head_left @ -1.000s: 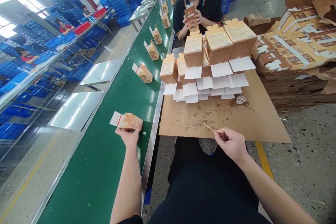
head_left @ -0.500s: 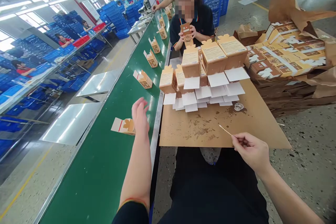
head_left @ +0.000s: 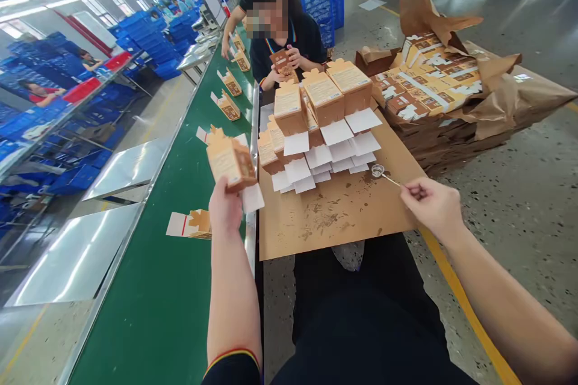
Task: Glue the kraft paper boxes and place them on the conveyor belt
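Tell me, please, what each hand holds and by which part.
Left hand: a carton, by its lower part. Right hand: a thin stick, by the end away from the clear dish.

From here, the flat brown cardboard sheet (head_left: 289,231) carries stacked tan-and-brown cardboard boxes (head_left: 323,96) toward twelve o'clock and a small, clear round dish (head_left: 377,171) toward two.

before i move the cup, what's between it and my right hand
A stick, held in the right hand, its tip at the cup; the head view shows this.
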{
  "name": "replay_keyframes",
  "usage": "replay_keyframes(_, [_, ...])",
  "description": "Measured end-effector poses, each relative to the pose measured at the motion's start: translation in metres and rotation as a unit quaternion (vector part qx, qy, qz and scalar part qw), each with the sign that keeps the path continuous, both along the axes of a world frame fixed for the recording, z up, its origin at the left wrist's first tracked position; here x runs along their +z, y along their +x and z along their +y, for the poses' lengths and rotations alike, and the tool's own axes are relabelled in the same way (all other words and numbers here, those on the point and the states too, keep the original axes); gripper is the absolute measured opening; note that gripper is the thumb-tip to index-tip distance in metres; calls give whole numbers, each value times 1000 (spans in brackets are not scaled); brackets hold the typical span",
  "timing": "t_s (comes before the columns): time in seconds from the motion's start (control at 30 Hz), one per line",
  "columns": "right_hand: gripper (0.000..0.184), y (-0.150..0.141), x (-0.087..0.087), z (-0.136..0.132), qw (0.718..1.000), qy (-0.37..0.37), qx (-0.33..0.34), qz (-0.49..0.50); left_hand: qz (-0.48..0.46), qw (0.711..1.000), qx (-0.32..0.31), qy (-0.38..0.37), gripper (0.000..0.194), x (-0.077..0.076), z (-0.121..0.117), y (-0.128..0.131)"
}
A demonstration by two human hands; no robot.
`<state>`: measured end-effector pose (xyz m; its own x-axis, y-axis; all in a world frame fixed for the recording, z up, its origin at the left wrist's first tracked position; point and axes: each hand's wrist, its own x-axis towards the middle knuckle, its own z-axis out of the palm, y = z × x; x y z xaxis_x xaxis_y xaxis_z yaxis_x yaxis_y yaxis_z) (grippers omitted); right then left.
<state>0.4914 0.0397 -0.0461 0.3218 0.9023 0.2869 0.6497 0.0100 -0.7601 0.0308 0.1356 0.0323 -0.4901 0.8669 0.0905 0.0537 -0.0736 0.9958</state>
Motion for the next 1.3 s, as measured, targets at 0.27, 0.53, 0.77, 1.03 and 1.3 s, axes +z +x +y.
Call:
replay_keyframes(0.27, [24,15,-2,69,988,-79,74,-115,-170,977,-72,-106,67,-77,-129,9])
replay_keyframes(0.53, [21,26,-1,50,995,-30,59,-80,-106,986,-77,-99,94,-115,-127,39])
replay_keyframes(0.77, [17,-96,-18,-29,965,-35,249,76,-89,987,-69,-111,88,-105,-119,45])
replay_keyframes(1.03, [22,-167,-51,-37,939,-34,337,55,-46,994,-53,-88,85,-115,-120,51])
replay_keyframes(1.3, [21,-158,-53,-29,954,-23,294,53,-23,996,-63,-60,90,-122,-123,61])
